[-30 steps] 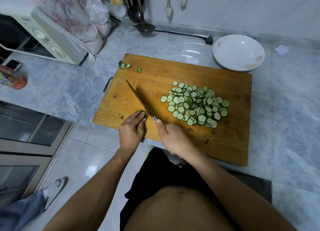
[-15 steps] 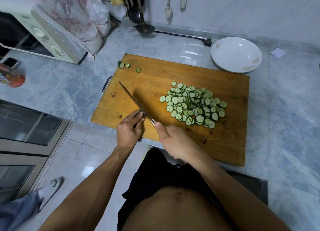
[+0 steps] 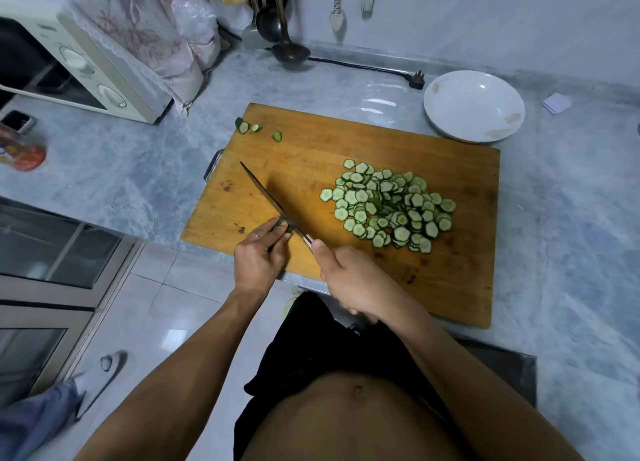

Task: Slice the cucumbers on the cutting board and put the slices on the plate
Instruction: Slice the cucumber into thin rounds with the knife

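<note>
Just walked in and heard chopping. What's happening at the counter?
A person is slicing cucumber on the cutting board. The left hand holds down a short cucumber stub, and the right hand grips the knife, its blade right against that stub. A big pile of slices lies on the board to the right, with a few end pieces at the far left corner. The plate beyond the board holds no slices yet.

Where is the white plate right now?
In the head view the white plate sits empty on the counter, just past the cutting board's far right corner, near the black plug.
</note>
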Demonstrator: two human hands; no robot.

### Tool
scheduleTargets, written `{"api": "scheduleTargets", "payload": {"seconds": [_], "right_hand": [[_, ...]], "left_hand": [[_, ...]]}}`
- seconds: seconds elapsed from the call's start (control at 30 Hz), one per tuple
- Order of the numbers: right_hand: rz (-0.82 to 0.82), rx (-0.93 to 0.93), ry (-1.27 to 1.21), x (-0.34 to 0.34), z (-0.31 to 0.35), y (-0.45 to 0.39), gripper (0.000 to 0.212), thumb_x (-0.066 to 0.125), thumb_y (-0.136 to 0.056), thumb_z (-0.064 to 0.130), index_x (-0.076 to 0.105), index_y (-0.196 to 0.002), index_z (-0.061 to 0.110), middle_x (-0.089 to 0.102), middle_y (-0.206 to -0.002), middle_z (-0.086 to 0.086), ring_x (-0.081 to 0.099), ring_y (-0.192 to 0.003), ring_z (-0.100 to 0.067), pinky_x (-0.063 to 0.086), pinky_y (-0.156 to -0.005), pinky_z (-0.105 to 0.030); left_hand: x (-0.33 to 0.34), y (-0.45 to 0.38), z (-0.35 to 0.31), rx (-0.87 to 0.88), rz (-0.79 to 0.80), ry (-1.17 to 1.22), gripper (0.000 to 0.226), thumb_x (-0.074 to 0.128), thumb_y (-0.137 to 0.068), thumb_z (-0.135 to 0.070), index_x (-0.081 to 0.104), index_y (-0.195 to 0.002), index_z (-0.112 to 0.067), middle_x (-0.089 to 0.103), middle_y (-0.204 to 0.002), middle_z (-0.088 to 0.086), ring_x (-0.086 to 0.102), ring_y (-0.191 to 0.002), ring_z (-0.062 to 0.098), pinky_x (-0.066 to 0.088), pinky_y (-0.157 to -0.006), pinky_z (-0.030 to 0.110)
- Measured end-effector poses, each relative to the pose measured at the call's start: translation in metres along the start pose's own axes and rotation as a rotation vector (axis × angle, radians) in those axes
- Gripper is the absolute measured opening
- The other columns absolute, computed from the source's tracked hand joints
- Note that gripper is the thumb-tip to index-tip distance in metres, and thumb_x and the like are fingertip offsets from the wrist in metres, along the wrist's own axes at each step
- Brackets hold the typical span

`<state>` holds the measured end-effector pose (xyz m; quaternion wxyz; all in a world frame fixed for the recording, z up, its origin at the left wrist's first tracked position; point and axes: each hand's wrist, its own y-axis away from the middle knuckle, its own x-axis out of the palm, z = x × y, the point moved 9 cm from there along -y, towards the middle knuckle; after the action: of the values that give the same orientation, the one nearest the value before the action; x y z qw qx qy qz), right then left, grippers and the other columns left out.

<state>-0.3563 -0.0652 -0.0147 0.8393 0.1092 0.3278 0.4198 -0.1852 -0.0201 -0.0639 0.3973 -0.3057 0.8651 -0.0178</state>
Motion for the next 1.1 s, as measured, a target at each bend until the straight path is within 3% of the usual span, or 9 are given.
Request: {"api": "scheduleTargets", "payload": {"seconds": [0.1, 0.27, 0.47, 0.57, 0.73, 0.9, 1.1], "right_hand": [[0.012, 0.020, -0.012, 0.000, -0.002, -0.003, 0.064, 0.021, -0.104, 0.054, 0.048, -0.061, 0.014, 0.048, -0.054, -0.002, 0.048, -0.048, -0.016, 0.046, -0.063, -0.035], [0.005, 0.024, -0.004, 0.009, -0.001, -0.020, 0.067, 0.022, -0.105, 0.052, 0.042, -0.054, 0.013, 0.043, -0.036, 0.002, 0.046, -0.033, -0.009, 0.043, -0.057, -0.035], [-0.039, -0.022, 0.088, 0.018, 0.002, -0.024, 0.063, 0.022, -0.107, 0.047, 0.043, -0.057, 0.014, 0.046, -0.058, -0.001, 0.047, -0.060, -0.020, 0.029, -0.064, -0.030], [-0.049, -0.026, 0.086, 0.017, 0.001, -0.026, 0.063, 0.022, -0.106, 0.047, 0.042, -0.056, 0.015, 0.045, -0.056, -0.001, 0.045, -0.057, -0.017, 0.028, -0.063, -0.030], [-0.061, 0.065, -0.054, 0.007, -0.013, -0.027, 0.064, 0.023, -0.104, 0.053, 0.055, -0.066, 0.012, 0.050, -0.057, -0.002, 0.049, -0.052, -0.019, 0.042, -0.061, -0.035], [-0.054, 0.133, -0.124, 0.000, -0.021, -0.023, 0.064, 0.022, -0.103, 0.057, 0.054, -0.070, 0.011, 0.048, -0.052, -0.003, 0.047, -0.039, -0.015, 0.043, -0.050, -0.031], [-0.106, 0.117, -0.050, -0.013, -0.026, -0.021, 0.077, 0.021, -0.102, 0.057, 0.064, -0.085, -0.004, 0.054, -0.062, -0.010, 0.052, -0.052, -0.025, 0.052, -0.057, -0.044]], "left_hand": [[0.000, -0.001, -0.002, 0.003, -0.004, 0.004, 0.022, 0.070, -0.083, -0.009, 0.076, -0.103, -0.003, 0.070, -0.114, 0.018, 0.070, -0.100, 0.026, 0.039, -0.096, 0.005], [0.001, 0.000, -0.003, 0.015, 0.002, -0.034, 0.023, 0.067, -0.082, -0.009, 0.077, -0.102, -0.003, 0.070, -0.112, 0.019, 0.070, -0.099, 0.028, 0.041, -0.095, 0.011], [-0.002, -0.001, -0.004, -0.002, -0.019, -0.035, 0.021, 0.069, -0.080, -0.005, 0.077, -0.100, -0.002, 0.071, -0.109, 0.019, 0.071, -0.098, 0.028, 0.042, -0.095, 0.013], [-0.002, -0.001, -0.007, 0.006, -0.015, -0.042, 0.022, 0.070, -0.081, -0.008, 0.077, -0.102, -0.004, 0.072, -0.110, 0.016, 0.070, -0.098, 0.026, 0.043, -0.094, 0.014], [-0.005, 0.000, -0.004, -0.001, -0.004, -0.011, 0.024, 0.074, -0.083, -0.009, 0.076, -0.107, -0.010, 0.071, -0.116, 0.009, 0.069, -0.102, 0.021, 0.045, -0.096, 0.015], [-0.003, 0.000, -0.005, 0.004, 0.010, -0.033, 0.025, 0.077, -0.082, -0.006, 0.077, -0.106, -0.009, 0.072, -0.114, 0.010, 0.069, -0.101, 0.020, 0.043, -0.095, 0.012], [0.000, -0.003, -0.014, 0.074, 0.038, -0.103, 0.025, 0.068, -0.085, -0.018, 0.076, -0.108, -0.015, 0.072, -0.114, 0.003, 0.068, -0.104, 0.019, 0.056, -0.084, 0.031]]}}
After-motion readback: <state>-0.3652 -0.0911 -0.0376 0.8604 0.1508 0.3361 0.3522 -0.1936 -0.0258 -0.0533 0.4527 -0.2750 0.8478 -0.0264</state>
